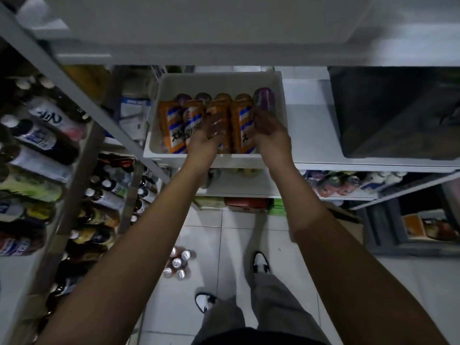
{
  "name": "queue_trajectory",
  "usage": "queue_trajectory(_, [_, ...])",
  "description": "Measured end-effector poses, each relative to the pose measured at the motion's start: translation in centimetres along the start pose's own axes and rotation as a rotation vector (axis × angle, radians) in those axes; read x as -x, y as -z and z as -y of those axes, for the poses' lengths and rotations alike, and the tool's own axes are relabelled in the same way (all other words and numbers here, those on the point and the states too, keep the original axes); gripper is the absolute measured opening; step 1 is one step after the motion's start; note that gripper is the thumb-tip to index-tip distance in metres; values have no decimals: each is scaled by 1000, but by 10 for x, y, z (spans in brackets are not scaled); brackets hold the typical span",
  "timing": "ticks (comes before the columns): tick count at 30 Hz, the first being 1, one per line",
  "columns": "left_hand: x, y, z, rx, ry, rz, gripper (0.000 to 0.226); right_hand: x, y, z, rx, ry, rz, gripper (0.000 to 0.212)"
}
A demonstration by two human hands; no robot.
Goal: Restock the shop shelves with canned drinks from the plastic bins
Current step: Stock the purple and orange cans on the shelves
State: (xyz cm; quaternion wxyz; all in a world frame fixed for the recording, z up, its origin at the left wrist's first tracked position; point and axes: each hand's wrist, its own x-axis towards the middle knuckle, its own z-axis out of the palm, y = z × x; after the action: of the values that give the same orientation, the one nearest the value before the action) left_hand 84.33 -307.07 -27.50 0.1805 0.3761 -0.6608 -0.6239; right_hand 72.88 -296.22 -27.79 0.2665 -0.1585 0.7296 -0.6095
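A white plastic bin (278,85) stands on a white shelf straight ahead and holds several orange cans (174,128) in a front row, with purple can tops behind. A purple can (264,98) stands at the bin's right end. My left hand (206,138) reaches into the bin, fingers spread over an orange can in the middle. My right hand (270,130) is curled around the rightmost orange can (242,125), just below the purple can. Whether either hand has a firm grip is hard to tell.
A dark bin (398,113) sits on the same shelf to the right. Racks of bottles (47,135) fill the left side. A cluster of cans (178,263) stands on the tiled floor near my feet. More drinks line the lower shelf (336,183).
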Motion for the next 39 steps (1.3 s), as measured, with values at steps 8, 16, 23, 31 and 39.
queue_trajectory(8, [-31,-24,1,-134,38,65,45,-50,-14,-11,411,-84,63,54])
queue_trajectory(16, [-37,-24,-1,-151,68,28,45,-72,-28,-26,586,-190,43,59])
queue_trajectory(23, [-30,-13,-5,-43,87,8,47,-63,-24,-8,632,-34,-39,45])
queue_trajectory(31, [-9,-8,-35,25,-27,7,58,-31,-14,46,375,87,-62,33])
queue_trajectory(39, [29,40,-47,154,31,-48,57,9,-28,60,-215,-98,160,17])
